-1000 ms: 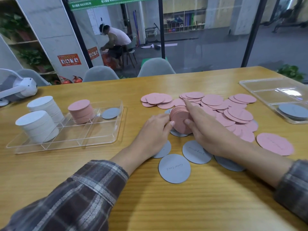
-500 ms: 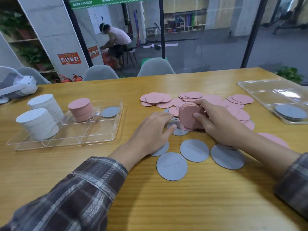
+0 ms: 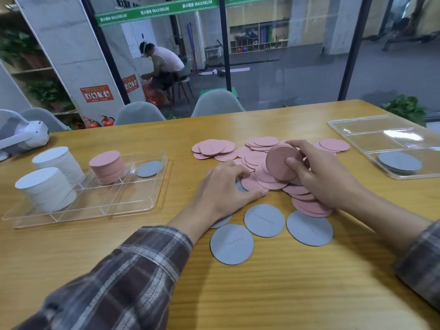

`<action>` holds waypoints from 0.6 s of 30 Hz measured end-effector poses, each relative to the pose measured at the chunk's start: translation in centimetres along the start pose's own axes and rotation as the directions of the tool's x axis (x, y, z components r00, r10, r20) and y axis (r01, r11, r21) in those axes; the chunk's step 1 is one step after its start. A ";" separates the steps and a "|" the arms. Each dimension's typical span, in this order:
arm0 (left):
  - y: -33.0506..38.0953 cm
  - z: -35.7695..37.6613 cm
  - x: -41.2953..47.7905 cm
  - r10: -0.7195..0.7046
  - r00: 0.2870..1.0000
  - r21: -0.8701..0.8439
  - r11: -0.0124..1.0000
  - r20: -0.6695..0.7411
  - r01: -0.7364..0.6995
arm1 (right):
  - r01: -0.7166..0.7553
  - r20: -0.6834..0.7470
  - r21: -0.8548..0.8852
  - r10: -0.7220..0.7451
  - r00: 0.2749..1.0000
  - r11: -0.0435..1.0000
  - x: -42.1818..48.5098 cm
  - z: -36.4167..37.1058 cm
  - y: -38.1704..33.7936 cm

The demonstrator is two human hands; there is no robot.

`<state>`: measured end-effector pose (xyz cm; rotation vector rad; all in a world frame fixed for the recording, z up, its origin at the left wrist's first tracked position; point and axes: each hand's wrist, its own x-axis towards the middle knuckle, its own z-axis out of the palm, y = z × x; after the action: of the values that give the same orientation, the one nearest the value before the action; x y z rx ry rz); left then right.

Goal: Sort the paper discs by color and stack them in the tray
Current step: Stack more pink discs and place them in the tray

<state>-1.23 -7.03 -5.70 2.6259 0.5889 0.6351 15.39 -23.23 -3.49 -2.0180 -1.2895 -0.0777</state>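
Wears a plaid shirt with long sleeves. Left sleeve (image 3: 133, 277) in brown and grey squares with thin pale lines and a stitched cuff. Right sleeve (image 3: 419, 260) the same. Left hand (image 3: 223, 186) and right hand (image 3: 326, 179) bare.

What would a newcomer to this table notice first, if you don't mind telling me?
Mid-table, the right hand grips a thick bundle of pink discs on edge above a scattered pink pile, the left hand resting on its near edge. Far left, a clear tray holds tall white stacks and a pink stack; loose grey discs lie nearest the camera.
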 end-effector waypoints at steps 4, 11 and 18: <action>-0.1 0.2 0.0 0.015 1.000 -0.080 0.997 -0.006 -0.015 | 0.006 -0.005 -0.005 -0.006 1.000 1.000 -0.3 0.2 -0.5; -0.7 -1.0 -0.4 0.019 1.000 -0.332 0.943 0.021 -0.011 | 0.009 -0.030 0.008 -0.009 1.000 1.000 -0.4 0.6 -0.8; -1.2 -1.3 -0.4 -0.058 0.998 -0.509 0.859 -0.010 0.045 | 0.017 -0.060 0.038 -0.014 0.998 0.999 -0.2 1.0 -0.7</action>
<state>-2.56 -5.85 -5.30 2.0999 0.4226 0.6970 14.38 -22.65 -3.94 -1.9587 -1.2601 -0.1185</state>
